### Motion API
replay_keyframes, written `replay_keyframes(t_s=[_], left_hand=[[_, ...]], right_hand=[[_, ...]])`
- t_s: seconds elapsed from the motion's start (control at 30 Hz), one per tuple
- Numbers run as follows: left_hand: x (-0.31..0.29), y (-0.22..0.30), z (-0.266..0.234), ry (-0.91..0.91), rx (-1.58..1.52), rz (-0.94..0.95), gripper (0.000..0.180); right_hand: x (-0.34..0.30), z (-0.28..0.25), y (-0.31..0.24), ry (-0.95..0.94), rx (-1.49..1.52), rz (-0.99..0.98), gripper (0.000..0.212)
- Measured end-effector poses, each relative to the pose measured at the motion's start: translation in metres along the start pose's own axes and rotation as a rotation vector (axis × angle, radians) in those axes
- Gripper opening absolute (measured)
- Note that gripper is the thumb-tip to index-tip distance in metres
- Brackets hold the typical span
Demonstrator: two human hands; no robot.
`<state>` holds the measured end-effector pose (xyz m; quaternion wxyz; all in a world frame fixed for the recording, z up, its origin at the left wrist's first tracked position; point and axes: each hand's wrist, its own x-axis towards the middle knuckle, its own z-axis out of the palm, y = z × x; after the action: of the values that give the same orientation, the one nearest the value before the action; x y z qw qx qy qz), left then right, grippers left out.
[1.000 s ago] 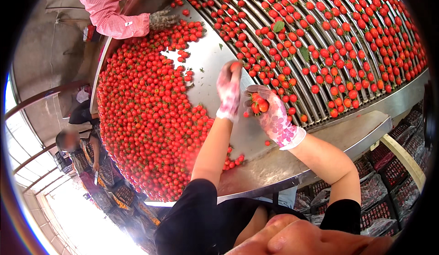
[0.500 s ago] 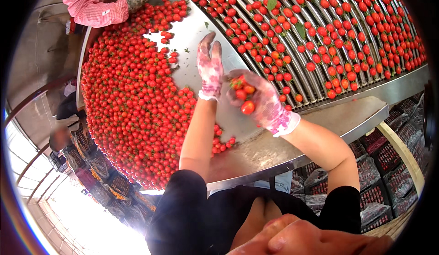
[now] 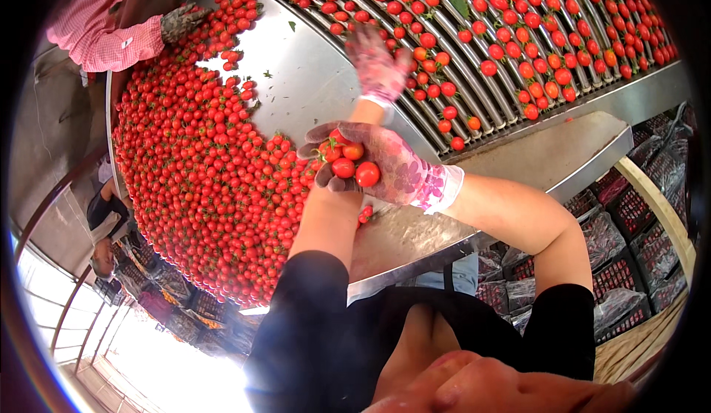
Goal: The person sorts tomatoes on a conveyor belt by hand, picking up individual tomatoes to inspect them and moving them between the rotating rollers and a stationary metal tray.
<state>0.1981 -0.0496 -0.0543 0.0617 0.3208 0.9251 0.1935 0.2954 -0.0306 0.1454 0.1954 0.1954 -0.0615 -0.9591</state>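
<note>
My right hand [image 3: 396, 163], in a stained white glove with pink flowers, is cupped palm up round several red cherry tomatoes [image 3: 343, 167]. It lies across my left forearm, hiding part of it. Farther off, my left hand [image 3: 379, 66], gloved alike and slightly blurred, reaches over the inner edge of the roller conveyor [image 3: 485, 91]. Its fingers are stretched out with the thumb apart, close to tomatoes on the rollers; I see nothing held in it. Rows of red tomatoes, a few more orange, sit between the metal rollers.
A big heap of tomatoes [image 3: 200, 183] covers the left of the metal table [image 3: 304, 72]. At the far left, another person's gloved hand [image 3: 181, 24] touches the heap. Green leaves [image 3: 458, 4] lie on the rollers. Black crates [image 3: 615, 283] of tomatoes stand below right.
My left hand has swung forward and right from the metal table to the rollers. My right hand, still holding tomatoes, has moved left over my left forearm. The whole view has shifted slightly.
</note>
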Motion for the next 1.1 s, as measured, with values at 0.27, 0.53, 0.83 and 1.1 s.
replay_keyframes(t_s=[0.27,0.53,0.83,1.1], left_hand=[[-0.134,0.034,-0.054,-0.291,-0.227,0.151,0.076],[-0.129,-0.05,-0.087,-0.84,0.477,-0.394,0.086],[-0.105,-0.037,-0.076,-1.12,0.6,-0.35,0.099],[-0.107,-0.033,-0.084,-1.049,0.608,-0.372,0.097]], right_hand=[[-0.001,-0.013,-0.005,-0.092,-0.027,-0.048,0.037],[0.007,0.001,-0.006,-0.05,-0.158,-0.009,0.029],[-0.15,0.043,-0.025,0.034,-0.719,-0.412,0.032],[-0.462,-0.165,-0.009,0.533,-0.001,-0.756,0.044]])
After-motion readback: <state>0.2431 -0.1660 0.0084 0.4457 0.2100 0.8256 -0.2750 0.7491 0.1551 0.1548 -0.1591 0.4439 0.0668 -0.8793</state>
